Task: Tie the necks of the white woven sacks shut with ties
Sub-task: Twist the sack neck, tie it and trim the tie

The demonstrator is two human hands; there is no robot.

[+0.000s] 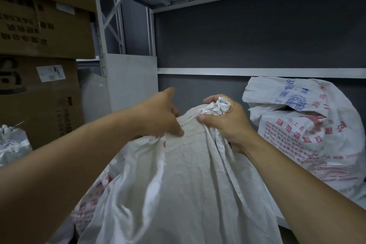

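Neck (216, 106): bunched; your right hand (225, 125) fingers curl tight round it.
Left hand (158, 117): fingers pinch loose cloth (172, 134) beside neck; gather it in before tying.

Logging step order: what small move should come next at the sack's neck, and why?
Probably the left hand should feed its pinched fold into the grip of the right hand: the sack neck is bunched there, that fold lies outside, and no tie is visible.
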